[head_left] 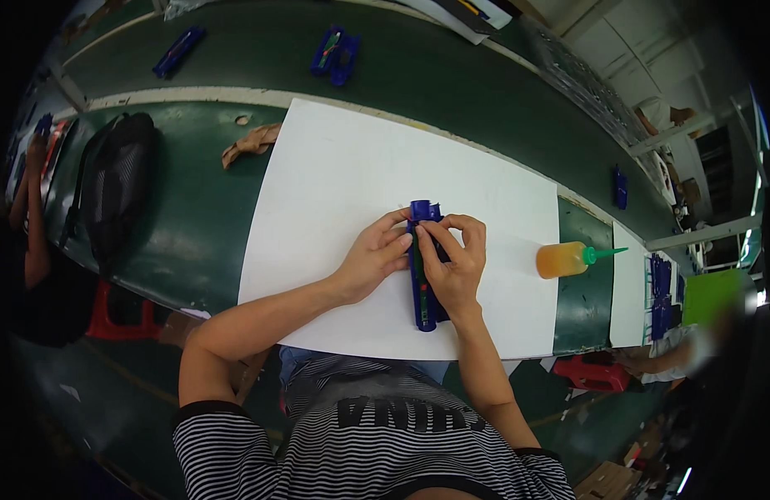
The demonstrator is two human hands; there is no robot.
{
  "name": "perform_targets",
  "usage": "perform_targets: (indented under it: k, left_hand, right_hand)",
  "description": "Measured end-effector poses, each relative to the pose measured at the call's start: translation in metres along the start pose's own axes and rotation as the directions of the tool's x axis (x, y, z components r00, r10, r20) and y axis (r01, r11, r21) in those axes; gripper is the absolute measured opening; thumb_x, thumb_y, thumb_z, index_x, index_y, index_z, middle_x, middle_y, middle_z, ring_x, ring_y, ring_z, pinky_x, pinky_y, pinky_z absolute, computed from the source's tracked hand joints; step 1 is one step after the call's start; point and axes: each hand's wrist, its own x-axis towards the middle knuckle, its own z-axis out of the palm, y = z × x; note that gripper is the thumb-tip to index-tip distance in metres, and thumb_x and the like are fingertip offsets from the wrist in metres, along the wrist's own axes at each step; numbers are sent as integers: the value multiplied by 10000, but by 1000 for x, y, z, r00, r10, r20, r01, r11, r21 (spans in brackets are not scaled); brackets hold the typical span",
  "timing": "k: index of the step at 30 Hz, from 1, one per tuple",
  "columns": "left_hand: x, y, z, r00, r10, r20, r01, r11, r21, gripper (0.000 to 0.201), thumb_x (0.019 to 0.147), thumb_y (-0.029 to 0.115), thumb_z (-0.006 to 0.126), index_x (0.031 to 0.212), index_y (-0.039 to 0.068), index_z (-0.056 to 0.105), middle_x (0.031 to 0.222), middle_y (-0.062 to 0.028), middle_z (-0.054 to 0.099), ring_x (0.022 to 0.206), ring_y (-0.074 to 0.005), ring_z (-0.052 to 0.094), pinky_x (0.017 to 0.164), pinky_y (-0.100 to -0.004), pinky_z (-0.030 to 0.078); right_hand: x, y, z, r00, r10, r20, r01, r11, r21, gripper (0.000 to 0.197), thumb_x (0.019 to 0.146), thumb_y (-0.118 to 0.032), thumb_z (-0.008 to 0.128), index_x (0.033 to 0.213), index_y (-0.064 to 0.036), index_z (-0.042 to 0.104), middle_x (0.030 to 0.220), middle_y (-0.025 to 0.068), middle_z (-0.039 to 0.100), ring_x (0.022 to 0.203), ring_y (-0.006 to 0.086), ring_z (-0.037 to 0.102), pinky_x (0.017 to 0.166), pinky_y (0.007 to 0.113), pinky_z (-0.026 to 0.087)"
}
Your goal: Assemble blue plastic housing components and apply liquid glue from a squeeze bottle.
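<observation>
At frame centre the blue plastic case [422,275] lies lengthwise away from the body, left hand [375,258] and right hand [453,260] pinching its upper half (right fingers on top).

Both bare forearms are brought in from the lower edge and are angled toward each other, so that the hands meet near the middle of the view. The left forearm is laid long and slanting, up and to the right from a bent elbow. The left hand [372,257] is curled, knuckles upward, with its fingers bent inward and its fingertips [403,239] pressed toward the right hand. The right forearm is held steeper, nearly straight up from the body. The right hand [453,262] is cupped, with fingers arched and the thumb set against the left fingertips. Both wrists are kept slightly flexed.
</observation>
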Motion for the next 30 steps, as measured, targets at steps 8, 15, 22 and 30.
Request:
perform_targets:
  k: [8, 15, 22, 30]
  left_hand:
    - [-13, 13, 11, 976, 200, -86, -176, 958, 226, 362, 899, 71, 509, 1236, 15, 387, 1170, -97, 500, 1066, -149, 510, 909, -289, 439]
    - [-9, 8, 10, 933, 284, -222, -213, 931, 297, 191, 895, 96, 537, 1054, 0, 492, 988, -98, 583, 922, -133, 577, 791, -263, 494]
    - [-5, 13, 0, 952, 92, -291, -81, 996, 49, 87, 905, 148, 530, 895, 64, 510, 883, -47, 611, 786, -129, 613, 711, -282, 518]
    - [-1, 21, -5, 930, -107, -351, 117, 993, 7, 117, 923, 181, 486, 875, 75, 496, 858, -55, 606, 768, -149, 616, 705, -310, 506]
  right_hand:
    - [-7, -2, 13, 996, -35, -80, 37, 999, 26, 171, 641, -32, 725, 795, -71, 661, 802, 44, 529, 804, 228, 509, 663, 331, 442]
    - [-6, -3, 12, 995, -80, -66, 81, 997, 11, 191, 625, -32, 735, 796, -76, 663, 798, 37, 525, 805, 226, 512, 674, 336, 446]
    - [-6, -7, 13, 994, -98, -54, 97, 995, -13, 181, 628, -47, 737, 787, -93, 667, 788, 17, 522, 812, 219, 507, 695, 338, 433]
    - [-2, -15, 9, 978, -190, 90, 202, 969, -146, 146, 649, -56, 724, 777, -93, 663, 800, 17, 524, 833, 212, 516, 778, 347, 433]
